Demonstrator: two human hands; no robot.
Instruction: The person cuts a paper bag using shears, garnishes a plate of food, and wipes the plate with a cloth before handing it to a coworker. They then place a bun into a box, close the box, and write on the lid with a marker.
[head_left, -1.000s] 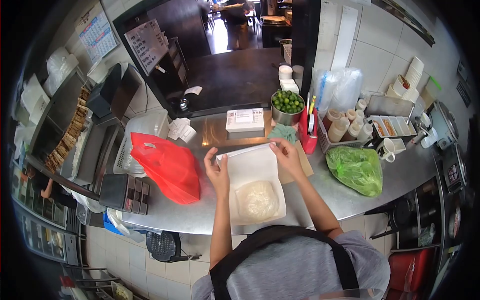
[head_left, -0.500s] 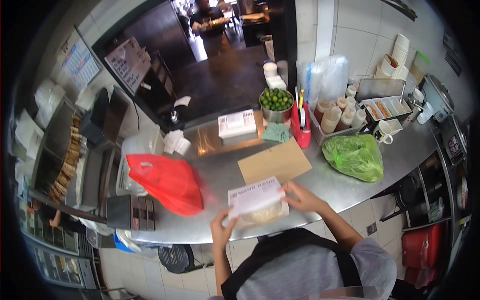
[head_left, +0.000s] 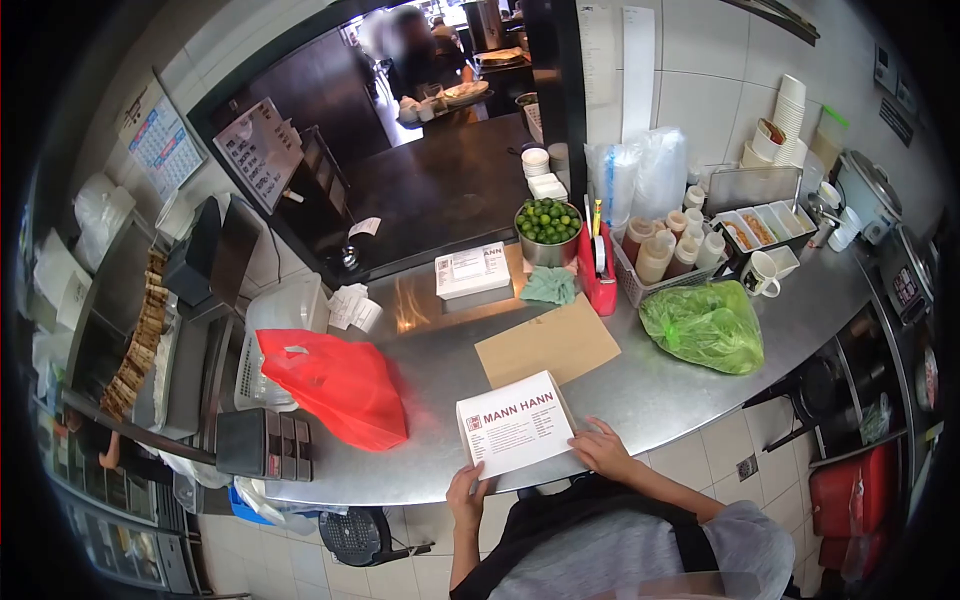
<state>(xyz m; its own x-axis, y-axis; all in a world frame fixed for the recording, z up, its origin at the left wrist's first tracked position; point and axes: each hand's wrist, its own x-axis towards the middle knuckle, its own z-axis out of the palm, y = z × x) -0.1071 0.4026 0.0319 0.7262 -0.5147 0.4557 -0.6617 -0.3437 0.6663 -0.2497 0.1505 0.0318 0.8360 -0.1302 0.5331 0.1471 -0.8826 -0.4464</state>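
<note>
A white takeaway box (head_left: 515, 428) printed "MANN HANN" rests on the steel counter near its front edge, its lid down. My left hand (head_left: 467, 497) holds the front left corner between thumb and fingers. At the right front corner, my right hand (head_left: 602, 450) has its fingertips against the box's side and edge. What lies inside the box is hidden by the lid. Just behind it is a flat brown cardboard sheet (head_left: 547, 345). To the left stands a red plastic bag (head_left: 335, 388).
Behind the cardboard are a stack of white printed boxes (head_left: 471, 271), a green cloth (head_left: 549, 286) and a pot of limes (head_left: 549, 222). On the right sit a green bag of leaves (head_left: 704, 328) and a basket of sauce bottles (head_left: 668, 247). A person carries a tray beyond the hatch.
The lid has come down over the plastic-wrapped contents, which showed before. Both hands have moved lower, to the box's front corners. Beyond the hatch, the person with a tray shows more clearly.
</note>
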